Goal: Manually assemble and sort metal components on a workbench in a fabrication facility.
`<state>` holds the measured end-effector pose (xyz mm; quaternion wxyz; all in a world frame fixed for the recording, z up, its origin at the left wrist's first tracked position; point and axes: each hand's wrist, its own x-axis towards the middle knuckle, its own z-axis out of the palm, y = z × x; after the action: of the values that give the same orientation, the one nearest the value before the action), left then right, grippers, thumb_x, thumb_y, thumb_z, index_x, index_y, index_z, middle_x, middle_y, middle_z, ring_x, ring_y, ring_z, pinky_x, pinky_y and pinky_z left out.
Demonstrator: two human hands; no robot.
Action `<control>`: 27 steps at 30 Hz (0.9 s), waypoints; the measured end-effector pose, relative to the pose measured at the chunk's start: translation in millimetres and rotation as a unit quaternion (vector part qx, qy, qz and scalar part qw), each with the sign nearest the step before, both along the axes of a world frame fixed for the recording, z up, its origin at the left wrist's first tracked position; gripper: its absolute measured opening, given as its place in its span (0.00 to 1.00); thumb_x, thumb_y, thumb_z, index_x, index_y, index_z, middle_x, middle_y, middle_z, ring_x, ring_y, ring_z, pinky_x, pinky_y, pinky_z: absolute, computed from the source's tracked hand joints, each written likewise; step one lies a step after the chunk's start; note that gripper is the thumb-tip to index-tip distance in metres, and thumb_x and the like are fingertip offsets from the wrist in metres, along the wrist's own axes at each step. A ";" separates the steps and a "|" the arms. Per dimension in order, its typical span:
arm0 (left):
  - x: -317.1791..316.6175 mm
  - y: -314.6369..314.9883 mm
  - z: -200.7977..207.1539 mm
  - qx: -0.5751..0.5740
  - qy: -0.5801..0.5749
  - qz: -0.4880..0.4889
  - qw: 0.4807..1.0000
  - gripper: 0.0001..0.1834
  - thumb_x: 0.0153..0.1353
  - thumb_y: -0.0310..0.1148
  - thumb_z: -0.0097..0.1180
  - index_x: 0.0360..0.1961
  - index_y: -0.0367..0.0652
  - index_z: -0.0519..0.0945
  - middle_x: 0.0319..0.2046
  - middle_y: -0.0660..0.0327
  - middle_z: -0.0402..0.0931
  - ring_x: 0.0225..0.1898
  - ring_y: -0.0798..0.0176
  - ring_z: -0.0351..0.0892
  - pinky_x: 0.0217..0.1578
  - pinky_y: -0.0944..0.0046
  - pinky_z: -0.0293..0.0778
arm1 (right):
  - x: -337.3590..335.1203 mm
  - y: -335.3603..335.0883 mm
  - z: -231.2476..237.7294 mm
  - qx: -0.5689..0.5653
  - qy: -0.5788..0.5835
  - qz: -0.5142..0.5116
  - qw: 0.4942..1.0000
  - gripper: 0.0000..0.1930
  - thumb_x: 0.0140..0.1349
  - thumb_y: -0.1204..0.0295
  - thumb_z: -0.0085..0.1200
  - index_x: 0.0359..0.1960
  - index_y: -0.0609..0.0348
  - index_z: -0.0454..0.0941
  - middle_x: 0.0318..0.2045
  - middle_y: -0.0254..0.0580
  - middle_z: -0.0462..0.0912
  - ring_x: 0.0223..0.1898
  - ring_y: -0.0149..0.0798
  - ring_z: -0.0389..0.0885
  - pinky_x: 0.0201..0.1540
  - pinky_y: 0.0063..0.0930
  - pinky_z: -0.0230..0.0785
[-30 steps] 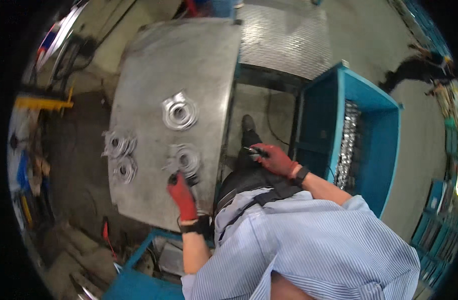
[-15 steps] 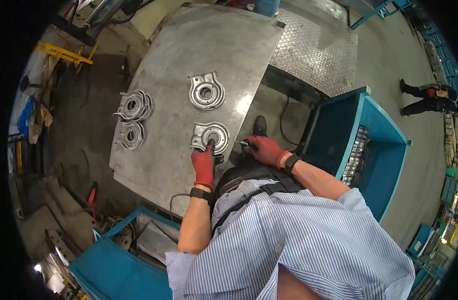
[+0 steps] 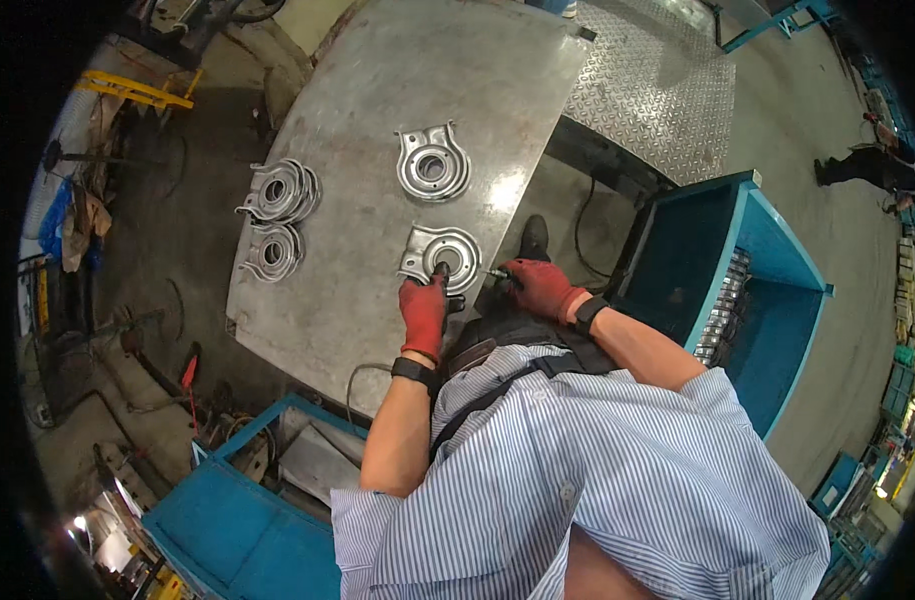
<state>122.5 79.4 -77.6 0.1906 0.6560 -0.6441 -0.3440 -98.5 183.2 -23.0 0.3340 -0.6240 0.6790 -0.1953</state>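
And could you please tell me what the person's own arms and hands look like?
The left hand and right hand wear red gloves, partly black. Each arm has a black wristband. The blue-and-white striped sleeves are short, leaving both forearms bare.

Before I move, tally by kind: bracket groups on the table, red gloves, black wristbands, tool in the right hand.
Bracket groups, single or stacked: 4
Red gloves: 2
Black wristbands: 2
Tool in right hand: 1
Total: 9
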 end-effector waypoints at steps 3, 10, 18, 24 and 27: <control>-39.9 0.5 71.2 0.100 0.011 0.008 0.995 0.23 0.53 0.42 0.64 0.26 0.26 0.76 0.21 0.45 0.77 0.22 0.50 0.79 0.24 0.55 0.73 | -10.8 8.6 -8.0 0.020 0.016 -0.008 1.000 0.20 0.55 0.67 0.53 0.50 0.56 0.72 0.40 0.53 0.79 0.44 0.55 0.77 0.47 0.43 0.70; -37.2 1.4 90.5 0.080 0.044 -0.001 0.996 0.20 0.54 0.40 0.63 0.28 0.28 0.77 0.24 0.47 0.78 0.23 0.51 0.80 0.23 0.55 0.73 | -5.3 7.6 1.9 0.015 0.019 -0.007 1.000 0.20 0.53 0.68 0.55 0.49 0.56 0.73 0.39 0.54 0.80 0.43 0.55 0.78 0.45 0.43 0.71; -35.7 0.2 75.1 0.089 -0.005 -0.005 0.996 0.20 0.52 0.40 0.63 0.30 0.28 0.78 0.31 0.40 0.78 0.37 0.40 0.78 0.37 0.49 0.71 | -6.7 7.7 -3.0 0.002 0.026 0.006 1.000 0.20 0.53 0.67 0.55 0.49 0.55 0.73 0.37 0.54 0.80 0.42 0.55 0.78 0.45 0.44 0.71; -21.2 1.5 45.7 0.061 -0.004 -0.011 0.998 0.21 0.52 0.40 0.62 0.31 0.28 0.77 0.32 0.38 0.77 0.38 0.37 0.76 0.39 0.48 0.70 | -4.0 4.1 2.6 0.009 0.051 0.007 0.999 0.19 0.52 0.70 0.53 0.48 0.55 0.73 0.36 0.52 0.80 0.41 0.55 0.78 0.44 0.45 0.70; -28.7 2.5 58.7 0.074 0.006 -0.012 0.997 0.21 0.53 0.40 0.62 0.30 0.28 0.77 0.32 0.38 0.77 0.38 0.36 0.76 0.39 0.47 0.70 | -3.8 11.0 -2.1 0.020 0.050 0.015 0.998 0.20 0.50 0.72 0.53 0.48 0.56 0.73 0.37 0.52 0.79 0.41 0.55 0.78 0.43 0.45 0.71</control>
<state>93.9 81.8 -18.8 0.1413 0.6586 -0.6234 -0.3970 -102.3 194.2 -25.1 0.3154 -0.6364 0.6889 -0.1448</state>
